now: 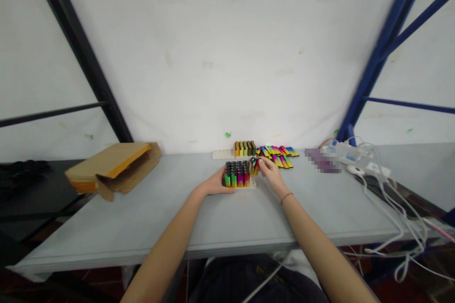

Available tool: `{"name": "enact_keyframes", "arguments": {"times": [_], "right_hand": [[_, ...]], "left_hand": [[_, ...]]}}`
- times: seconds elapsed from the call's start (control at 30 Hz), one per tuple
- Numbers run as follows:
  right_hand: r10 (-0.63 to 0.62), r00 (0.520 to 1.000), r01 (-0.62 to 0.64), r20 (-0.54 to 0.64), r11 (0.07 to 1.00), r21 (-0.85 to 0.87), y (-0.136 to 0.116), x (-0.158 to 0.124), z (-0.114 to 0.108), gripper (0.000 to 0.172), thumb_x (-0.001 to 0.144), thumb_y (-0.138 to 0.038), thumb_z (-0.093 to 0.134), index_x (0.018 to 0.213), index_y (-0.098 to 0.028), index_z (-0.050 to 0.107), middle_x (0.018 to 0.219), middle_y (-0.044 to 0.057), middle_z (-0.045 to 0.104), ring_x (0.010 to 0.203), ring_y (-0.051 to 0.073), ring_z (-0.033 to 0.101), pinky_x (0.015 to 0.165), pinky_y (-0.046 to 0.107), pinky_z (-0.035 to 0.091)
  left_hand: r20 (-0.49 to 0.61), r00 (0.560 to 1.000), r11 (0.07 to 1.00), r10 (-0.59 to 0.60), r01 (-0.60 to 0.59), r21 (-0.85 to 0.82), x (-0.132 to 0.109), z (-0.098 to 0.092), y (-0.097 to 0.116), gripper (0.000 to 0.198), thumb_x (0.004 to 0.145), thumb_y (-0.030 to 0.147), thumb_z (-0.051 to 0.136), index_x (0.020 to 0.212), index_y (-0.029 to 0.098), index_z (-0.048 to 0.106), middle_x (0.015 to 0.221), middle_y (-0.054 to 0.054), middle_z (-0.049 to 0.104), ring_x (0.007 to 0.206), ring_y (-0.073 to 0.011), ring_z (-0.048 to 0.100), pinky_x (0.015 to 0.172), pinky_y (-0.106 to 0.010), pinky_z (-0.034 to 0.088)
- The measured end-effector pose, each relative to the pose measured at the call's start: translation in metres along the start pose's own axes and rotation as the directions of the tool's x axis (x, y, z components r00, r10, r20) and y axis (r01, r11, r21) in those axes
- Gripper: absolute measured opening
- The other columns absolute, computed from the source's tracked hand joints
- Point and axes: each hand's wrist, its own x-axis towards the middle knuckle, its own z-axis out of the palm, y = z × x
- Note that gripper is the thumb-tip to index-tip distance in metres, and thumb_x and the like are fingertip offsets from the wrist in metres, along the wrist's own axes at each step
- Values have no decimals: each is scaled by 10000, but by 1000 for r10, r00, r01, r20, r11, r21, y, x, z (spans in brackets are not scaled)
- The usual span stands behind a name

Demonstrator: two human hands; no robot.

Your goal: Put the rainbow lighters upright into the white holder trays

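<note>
A white rack (252,183) stands near the middle of the table, filled with upright rows of coloured lighters (237,176) with black tops. Around its left side wraps my left hand (213,183), with the fingers partly hidden behind the lighters. At the rack's right end my right hand (270,172) pinches a single lighter (256,167) close to the standing rows. Whether that lighter touches the rack I cannot tell. Just beyond my right hand, more multicoloured lighters (280,152) lie flat in loose rows.
Farther back stands another group of upright yellow and green lighters (244,148), beside a white rack (222,154). An open cardboard box (113,166) lies at left. A power strip (359,158) and tangled white cables (391,203) occupy the right side. Behind is a wall (227,66).
</note>
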Motion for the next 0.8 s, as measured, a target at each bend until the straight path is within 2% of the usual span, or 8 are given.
{"name": "enact_keyframes", "arguments": {"times": [0.17,0.33,0.57,0.7,0.8], "right_hand": [[15,996,-12,92,1000,-24,1,-4,2,442,762,-534,596,969,-148,650,697,23,594,621,147,539,517,246,434],[-11,994,18,107,998,-61,6,-4,5,443,771,-544,580,993,-163,624,743,34,612,636,161,562,509,254,446],[-142,977,165,159,976,-143,10,-3,4,392,843,-505,524,1023,-183,654,931,79,672,719,181,595,641,309,489],[-141,975,171,171,970,-175,9,-5,4,390,855,-492,506,1037,-182,656,958,79,674,740,184,601,680,321,494],[-123,977,158,175,966,-204,8,-5,5,424,856,-481,508,1121,-172,626,947,75,670,771,189,607,694,317,496]], "left_hand": [[-2,1000,1000,-14,14,19,0,0,0,994,601,392,854,1424,127,364,1437,-160,455,1332,-340,414,1146,-466,291],[2,1000,1000,2,-2,7,0,1,-1,986,604,378,852,1423,128,363,1449,-161,440,1319,-337,427,1137,-464,302],[-9,1000,1000,-20,21,17,0,1,0,977,595,383,851,1412,131,379,1431,-152,464,1307,-345,438,1131,-471,313],[-3,1000,1000,-11,11,13,-1,1,0,971,601,386,847,1410,123,377,1424,-157,471,1304,-344,443,1130,-467,312],[5,1000,1000,-2,2,3,-1,1,-1,978,610,384,843,1417,109,363,1429,-166,461,1304,-338,445,1127,-455,318]]}}
